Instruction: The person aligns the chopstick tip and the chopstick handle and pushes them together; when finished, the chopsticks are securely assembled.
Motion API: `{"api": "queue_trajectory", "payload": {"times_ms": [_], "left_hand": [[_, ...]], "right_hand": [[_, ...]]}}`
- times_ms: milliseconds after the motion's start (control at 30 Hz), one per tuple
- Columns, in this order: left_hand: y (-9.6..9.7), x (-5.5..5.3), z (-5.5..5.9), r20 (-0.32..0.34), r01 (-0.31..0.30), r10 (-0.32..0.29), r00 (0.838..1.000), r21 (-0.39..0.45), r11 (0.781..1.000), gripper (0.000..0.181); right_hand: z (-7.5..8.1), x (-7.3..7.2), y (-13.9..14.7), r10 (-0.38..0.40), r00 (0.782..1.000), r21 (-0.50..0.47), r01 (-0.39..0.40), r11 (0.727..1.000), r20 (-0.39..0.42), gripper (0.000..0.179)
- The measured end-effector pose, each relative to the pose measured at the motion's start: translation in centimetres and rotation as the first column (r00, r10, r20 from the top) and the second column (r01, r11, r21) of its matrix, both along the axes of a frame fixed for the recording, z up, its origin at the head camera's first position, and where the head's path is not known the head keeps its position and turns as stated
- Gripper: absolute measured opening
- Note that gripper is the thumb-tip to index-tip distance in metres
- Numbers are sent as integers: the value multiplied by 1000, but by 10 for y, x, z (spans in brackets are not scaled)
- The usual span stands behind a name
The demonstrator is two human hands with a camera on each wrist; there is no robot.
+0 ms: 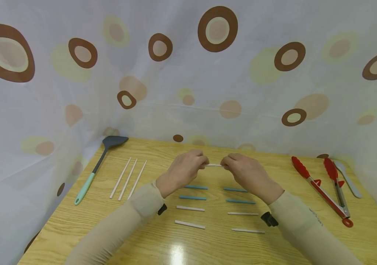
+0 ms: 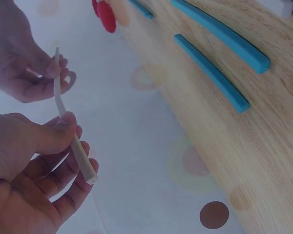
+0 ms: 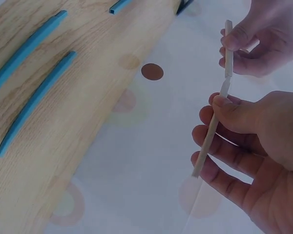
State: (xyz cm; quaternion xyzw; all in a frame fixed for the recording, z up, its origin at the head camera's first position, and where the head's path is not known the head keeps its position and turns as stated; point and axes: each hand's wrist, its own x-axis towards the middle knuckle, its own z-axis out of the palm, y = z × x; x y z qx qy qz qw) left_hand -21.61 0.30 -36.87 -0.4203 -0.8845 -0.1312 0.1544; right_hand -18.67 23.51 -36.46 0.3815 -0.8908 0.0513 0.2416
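Note:
Above the far part of the table, a white chopstick spans both hands, level in the head view. My left hand pinches one end between thumb and fingers. The other end is pinched by my right hand. In the right wrist view the chopstick's two sections meet at a slight angle between the hands; whether they are joined there I cannot tell. Below the hands, short blue sections and white sections lie in a left column, with more blue sections and white sections on the right.
Three long white chopsticks lie side by side on the left of the wooden table. Beyond them is a spatula with a mint handle. Red-tipped tongs and a grey utensil lie at right. A patterned curtain hangs behind.

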Motion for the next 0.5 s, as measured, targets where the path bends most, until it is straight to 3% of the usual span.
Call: {"api": "queue_trajectory", "payload": {"times_ms": [267,500], "left_hand": [[1,0,-1,-17,24,-24,1000,-8,1000,19],[0,-3,-4,16,86,-86,996,-1,996,17]], "right_hand": [[0,1,0,-38,999,-28,39,999,25,11],[-2,2,0,1,1000,-40,0,999,18,12]]}}
